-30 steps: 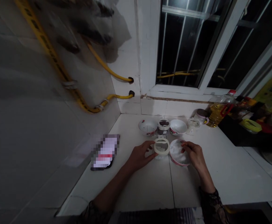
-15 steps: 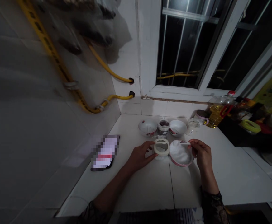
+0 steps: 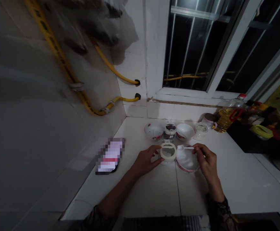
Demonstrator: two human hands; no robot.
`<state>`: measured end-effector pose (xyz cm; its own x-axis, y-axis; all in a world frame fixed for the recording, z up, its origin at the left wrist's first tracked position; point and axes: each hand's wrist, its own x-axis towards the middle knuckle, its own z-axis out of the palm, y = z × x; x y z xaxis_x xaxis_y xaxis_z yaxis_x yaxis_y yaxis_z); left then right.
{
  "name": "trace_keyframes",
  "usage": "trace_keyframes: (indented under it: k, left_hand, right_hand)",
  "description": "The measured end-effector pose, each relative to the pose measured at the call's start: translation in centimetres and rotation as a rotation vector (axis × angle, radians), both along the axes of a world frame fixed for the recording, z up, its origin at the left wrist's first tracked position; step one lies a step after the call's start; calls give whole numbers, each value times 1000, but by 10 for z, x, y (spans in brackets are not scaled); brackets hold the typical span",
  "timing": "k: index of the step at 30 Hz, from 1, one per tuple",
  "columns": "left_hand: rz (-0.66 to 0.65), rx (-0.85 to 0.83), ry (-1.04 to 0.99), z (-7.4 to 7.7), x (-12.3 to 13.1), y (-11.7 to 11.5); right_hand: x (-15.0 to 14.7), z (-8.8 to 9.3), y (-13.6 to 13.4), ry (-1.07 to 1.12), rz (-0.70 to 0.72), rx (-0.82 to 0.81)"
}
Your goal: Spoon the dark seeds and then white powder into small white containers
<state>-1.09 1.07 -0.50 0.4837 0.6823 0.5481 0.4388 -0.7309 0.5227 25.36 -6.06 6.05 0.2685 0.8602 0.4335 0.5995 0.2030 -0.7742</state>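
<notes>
My left hand (image 3: 149, 159) grips the left side of a small container with a cream-coloured rim (image 3: 168, 158), thumb in front and fingers behind. Pinched in my right hand (image 3: 206, 158) is the handle of a small white spoon (image 3: 188, 148). The spoon's head carries white powder and is over the left part of a pink-rimmed bowl (image 3: 187, 170), close to the container's right edge. White powder (image 3: 184, 160) lies in that bowl, which stands directly right of the container.
Behind stand two white bowls (image 3: 153, 132) (image 3: 185, 132), a clear container with dark contents (image 3: 170, 128), another clear jar (image 3: 200, 130) and a mug (image 3: 209, 120). An oil bottle (image 3: 224, 118) stands at the back right beside a black box (image 3: 242, 138). A phone (image 3: 111, 156) lies left.
The spoon has risen from the powder and moved left toward the container, now with powder on its head. My left hand keeps its grip. The whole view has shifted slightly.
</notes>
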Motion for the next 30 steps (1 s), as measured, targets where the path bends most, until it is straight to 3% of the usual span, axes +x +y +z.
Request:
trace_keyframes:
  k: [5,12,16,22,26,30]
  left_hand:
    - [2,25,-14,-1,0,0]
    - [-2,6,-9,1,-1,-1]
    - [0,6,-1,3,-1,-1]
    - [8,-34,7,1,-1,-1]
    - [-3,-22,0,1,-1,-1]
    - [-4,-22,1,2,-2,-1]
  right_hand:
    - [18,-5,10,-125,-70,-113]
    - [6,-10,11,-177,107,-159]
    - [8,-10,9,-119,135,-186]
    - [10,-14,9,1,53,-178]
    - [5,-12,8,13,105,-211]
    - [4,-8,8,156,65,-214]
